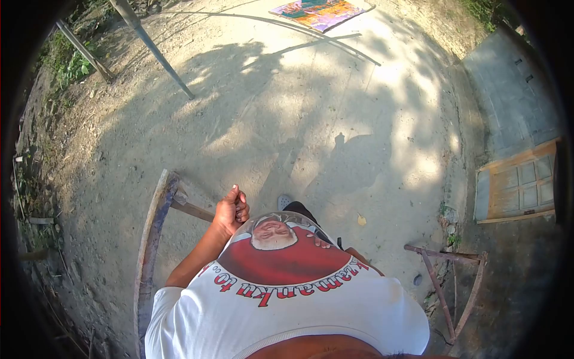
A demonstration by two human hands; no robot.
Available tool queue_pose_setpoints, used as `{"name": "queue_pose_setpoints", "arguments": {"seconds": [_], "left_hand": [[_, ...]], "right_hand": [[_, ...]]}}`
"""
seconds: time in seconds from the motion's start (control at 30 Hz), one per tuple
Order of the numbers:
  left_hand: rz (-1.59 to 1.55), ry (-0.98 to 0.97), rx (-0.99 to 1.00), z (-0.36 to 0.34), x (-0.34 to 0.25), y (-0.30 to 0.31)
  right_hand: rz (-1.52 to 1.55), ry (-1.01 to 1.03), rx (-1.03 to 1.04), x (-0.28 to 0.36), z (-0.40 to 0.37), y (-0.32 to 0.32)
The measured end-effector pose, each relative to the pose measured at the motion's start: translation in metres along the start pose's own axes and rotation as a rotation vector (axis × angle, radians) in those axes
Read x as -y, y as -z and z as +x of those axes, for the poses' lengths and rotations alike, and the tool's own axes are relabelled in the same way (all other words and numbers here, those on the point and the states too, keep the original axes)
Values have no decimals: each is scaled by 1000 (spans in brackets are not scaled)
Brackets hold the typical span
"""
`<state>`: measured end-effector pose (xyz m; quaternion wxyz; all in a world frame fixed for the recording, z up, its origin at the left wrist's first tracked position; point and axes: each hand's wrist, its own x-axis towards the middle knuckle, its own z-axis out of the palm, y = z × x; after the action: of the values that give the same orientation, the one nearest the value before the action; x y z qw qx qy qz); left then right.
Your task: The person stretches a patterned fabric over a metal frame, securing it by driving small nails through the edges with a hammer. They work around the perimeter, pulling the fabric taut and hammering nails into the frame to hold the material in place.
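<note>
My left hand is closed in a loose fist with the thumb uppermost, and nothing shows in its fingers. It hangs in front of my body, at the left edge of my printed white shirt. Close by on its left stands a wooden frame with a curved, weathered beam and a crosspiece passing behind my wrist. Only a bit of my right arm shows beside the shirt; the hand itself is hidden. Below the shirt's hem, one foot in a grey clog rests on the ground.
Dirt ground spreads ahead, dappled with shadows. A slanting pole stands ahead left. Long sticks lie near a colourful cloth. At right are a wall, a wooden-framed window and another wooden frame.
</note>
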<state>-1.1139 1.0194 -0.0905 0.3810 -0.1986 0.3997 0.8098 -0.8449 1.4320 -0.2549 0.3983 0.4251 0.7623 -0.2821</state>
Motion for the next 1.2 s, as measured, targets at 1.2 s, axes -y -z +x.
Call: {"name": "queue_pose_setpoints", "arguments": {"seconds": [1.2], "left_hand": [[-509,-813,-506,114,-349,195]], "right_hand": [[-947,485,39,835,162,209]]}}
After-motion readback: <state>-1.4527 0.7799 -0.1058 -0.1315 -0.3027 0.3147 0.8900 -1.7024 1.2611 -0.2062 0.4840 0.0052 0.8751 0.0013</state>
